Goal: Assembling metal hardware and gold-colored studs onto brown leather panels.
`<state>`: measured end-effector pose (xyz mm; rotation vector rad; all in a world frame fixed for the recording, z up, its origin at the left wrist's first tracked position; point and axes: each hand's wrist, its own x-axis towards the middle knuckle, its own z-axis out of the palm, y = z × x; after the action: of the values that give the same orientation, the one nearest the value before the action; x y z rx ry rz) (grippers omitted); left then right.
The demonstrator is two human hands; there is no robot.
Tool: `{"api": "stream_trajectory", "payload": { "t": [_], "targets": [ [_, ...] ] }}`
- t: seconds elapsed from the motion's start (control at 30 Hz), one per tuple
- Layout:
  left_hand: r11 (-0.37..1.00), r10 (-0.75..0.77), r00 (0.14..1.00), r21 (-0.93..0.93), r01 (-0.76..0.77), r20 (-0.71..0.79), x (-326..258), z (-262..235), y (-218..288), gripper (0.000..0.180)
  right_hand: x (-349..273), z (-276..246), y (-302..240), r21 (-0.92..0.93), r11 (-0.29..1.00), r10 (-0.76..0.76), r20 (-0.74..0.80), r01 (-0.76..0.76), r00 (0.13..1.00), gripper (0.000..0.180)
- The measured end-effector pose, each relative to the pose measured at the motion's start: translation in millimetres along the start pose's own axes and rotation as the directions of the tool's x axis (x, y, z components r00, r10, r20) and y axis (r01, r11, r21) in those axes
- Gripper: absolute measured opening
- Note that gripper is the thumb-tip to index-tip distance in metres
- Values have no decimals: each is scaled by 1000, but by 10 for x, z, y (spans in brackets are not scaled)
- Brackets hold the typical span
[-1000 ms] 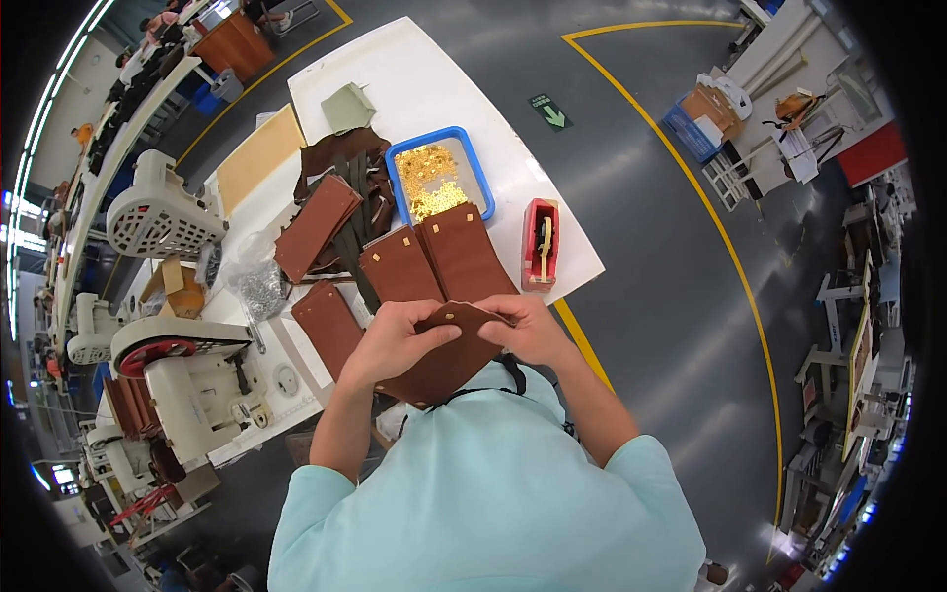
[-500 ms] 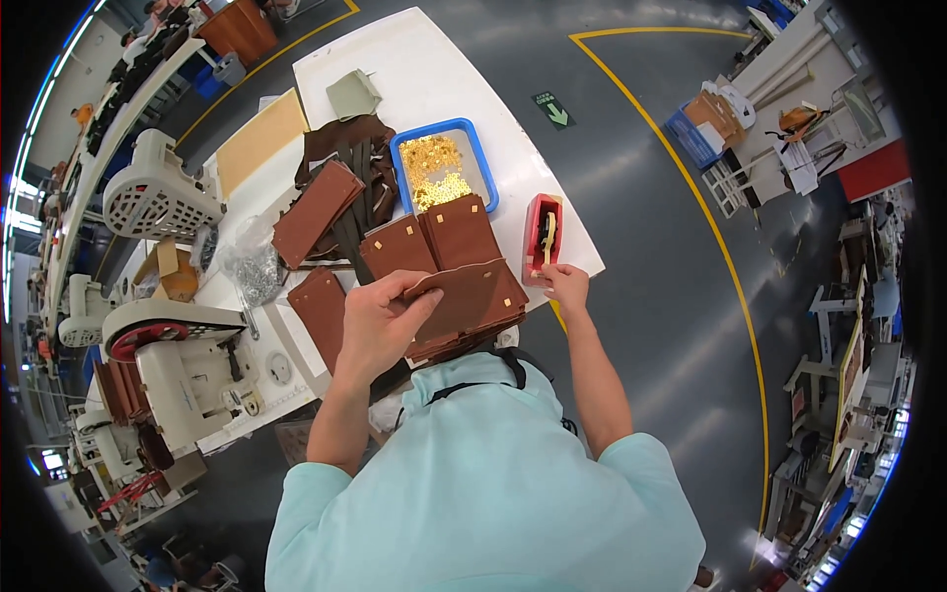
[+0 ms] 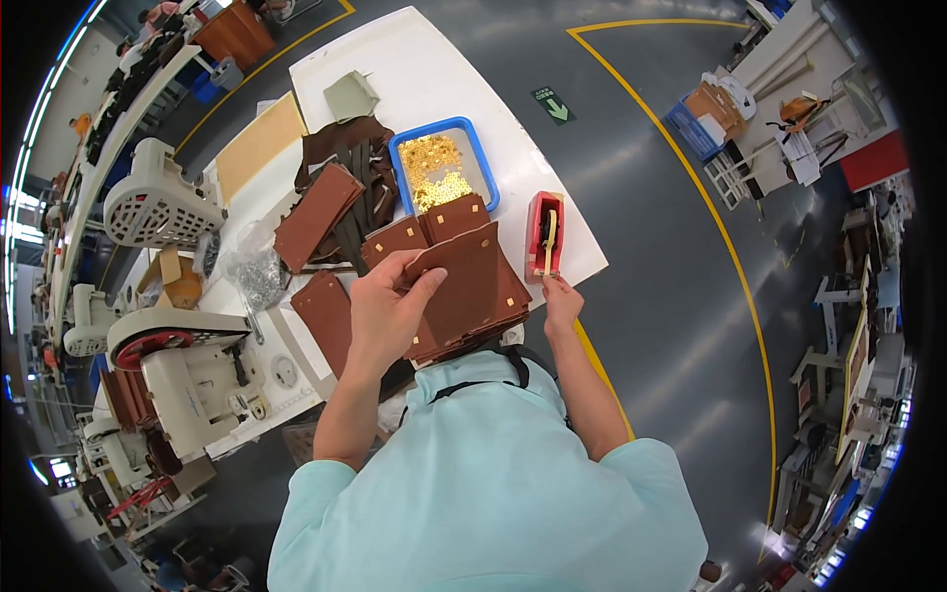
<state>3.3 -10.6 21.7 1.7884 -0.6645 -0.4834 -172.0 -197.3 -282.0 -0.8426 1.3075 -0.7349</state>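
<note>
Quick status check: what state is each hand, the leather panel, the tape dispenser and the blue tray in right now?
Left hand: gripping the brown leather panel, lifted.
Brown leather panel: raised off the stack, tilted.
Right hand: at the tape dispenser; grip hidden.
Red tape dispenser: upright on the table, strip hanging out.
Blue tray: open, part-filled with gold pieces.

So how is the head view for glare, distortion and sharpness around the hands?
Head view: strong fisheye bending, black vignette at the rim; floor shows soft glare; left hand, brown leather panel and right hand by the red tape dispenser look sharp and evenly lit.
</note>
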Motion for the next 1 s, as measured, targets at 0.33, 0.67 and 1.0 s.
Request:
{"api": "stream_trajectory", "payload": {
  "t": [0.33,0.67,1.0],
  "targets": [
    [1000,4,997,22,-2,-73,48,-23,-99,21,-198,-87,-245,-599,746,-334,43,291,942,20],
    [990,-91,995,-104,95,42,28,94,-53,25,-1771,506,-1849,106,963,-258,634,248,729,12],
    [998,28,998,-62,-24,53,-146,179,8,25,-1937,706,-1920,29,988,-125,732,153,669,13]
  ]
}}
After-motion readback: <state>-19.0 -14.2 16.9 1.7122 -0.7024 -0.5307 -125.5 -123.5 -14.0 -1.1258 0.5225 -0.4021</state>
